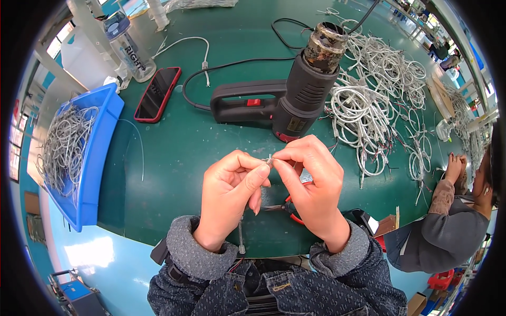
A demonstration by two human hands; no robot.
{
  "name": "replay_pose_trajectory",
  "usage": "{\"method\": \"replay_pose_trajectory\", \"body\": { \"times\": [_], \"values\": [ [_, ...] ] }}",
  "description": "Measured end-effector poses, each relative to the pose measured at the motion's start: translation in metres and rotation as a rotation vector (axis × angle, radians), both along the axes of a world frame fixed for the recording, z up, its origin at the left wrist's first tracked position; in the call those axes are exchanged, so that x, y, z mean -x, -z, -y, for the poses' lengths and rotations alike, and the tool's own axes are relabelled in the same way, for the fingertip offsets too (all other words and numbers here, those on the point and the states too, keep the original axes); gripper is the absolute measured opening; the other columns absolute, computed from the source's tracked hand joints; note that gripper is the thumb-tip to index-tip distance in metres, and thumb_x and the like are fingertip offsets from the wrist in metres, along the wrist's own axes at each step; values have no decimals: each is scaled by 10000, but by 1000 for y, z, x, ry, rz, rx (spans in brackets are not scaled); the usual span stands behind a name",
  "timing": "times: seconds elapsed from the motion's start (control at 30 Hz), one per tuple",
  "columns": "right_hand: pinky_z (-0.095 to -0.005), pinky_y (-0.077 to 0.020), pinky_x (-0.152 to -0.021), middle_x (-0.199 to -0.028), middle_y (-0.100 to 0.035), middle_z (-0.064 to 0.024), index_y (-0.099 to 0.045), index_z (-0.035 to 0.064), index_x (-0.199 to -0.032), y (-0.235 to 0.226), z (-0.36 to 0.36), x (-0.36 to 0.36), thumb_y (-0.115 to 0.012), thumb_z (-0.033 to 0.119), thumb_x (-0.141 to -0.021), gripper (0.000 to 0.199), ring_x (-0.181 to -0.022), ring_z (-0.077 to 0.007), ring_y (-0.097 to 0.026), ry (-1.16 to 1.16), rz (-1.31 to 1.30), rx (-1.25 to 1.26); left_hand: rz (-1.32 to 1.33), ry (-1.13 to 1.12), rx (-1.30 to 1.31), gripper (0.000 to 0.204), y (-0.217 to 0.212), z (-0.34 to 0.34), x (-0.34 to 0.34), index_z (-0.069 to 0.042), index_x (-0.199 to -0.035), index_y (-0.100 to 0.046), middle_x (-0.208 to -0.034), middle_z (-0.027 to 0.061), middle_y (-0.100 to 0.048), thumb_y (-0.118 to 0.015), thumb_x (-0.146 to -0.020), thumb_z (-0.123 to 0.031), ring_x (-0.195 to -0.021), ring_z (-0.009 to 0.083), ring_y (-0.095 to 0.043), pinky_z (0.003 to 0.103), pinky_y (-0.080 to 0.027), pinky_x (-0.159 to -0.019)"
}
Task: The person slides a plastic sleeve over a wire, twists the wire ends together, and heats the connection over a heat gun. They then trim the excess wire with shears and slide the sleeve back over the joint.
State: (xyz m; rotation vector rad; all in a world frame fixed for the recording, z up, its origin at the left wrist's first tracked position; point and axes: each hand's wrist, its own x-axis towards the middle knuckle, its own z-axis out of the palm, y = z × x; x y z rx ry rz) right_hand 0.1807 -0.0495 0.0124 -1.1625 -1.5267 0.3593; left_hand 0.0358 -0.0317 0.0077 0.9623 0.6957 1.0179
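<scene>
My left hand (232, 192) is closed, thumb and forefinger pinching the end of a thin grey cable. The fingertips of my right hand (316, 184) pinch the same small tip (270, 159), where fine wire strands seem to show. Below my left hand hangs a length of grey cable (241, 234) with a clear plug-like piece near my sleeve. Under my right hand lies a pair of red-handled cutters (289, 207), partly hidden. Just beyond both hands a black heat gun (305, 89) stands nozzle up, its handle pointing left.
Left on the green table (168, 168) are a blue bin (103, 152) of grey cables, a red-cased phone (158, 95) and a clear bottle (132, 55). Tangled white cables (363, 110) cover the right side. A co-worker (448, 226) sits at the far right.
</scene>
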Motion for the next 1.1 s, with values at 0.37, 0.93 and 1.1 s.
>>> {"method": "replay_pose_trajectory", "body": {
  "times": [0.37, 0.93, 1.1],
  "values": [
    [-207, -442, -551, -830, -595, -89, -631, -42, -856, -6, -2, -13, -614, -89, -764, 105, -666, -112, -570, -165, -47, 114, -75, -13, -59, 84, 3, -1, 0, 18, -888, -544, -719, 57, -542, -541, -908, -63, -433, 55, -428, 196, -349, -363],
    [-206, -463, -612, -861, -586, -88, -613, -55, -849, -3, -1, -12, -606, -83, -784, 71, -734, -115, -580, -183, -184, 243, -39, 16, 34, 99, 1, -2, -1, 12, -895, -548, -692, 56, -554, -552, -907, -87, -438, 54, -432, 198, -344, -366],
    [-203, -450, -589, -853, -591, -88, -613, -52, -832, -9, 1, -12, -613, -71, -781, 54, -715, -105, -574, -142, -34, 230, -84, 8, -7, 90, 2, -2, 0, 11, -885, -547, -691, 54, -551, -557, -902, -77, -440, 54, -435, 195, -346, -371]
  ]
}}
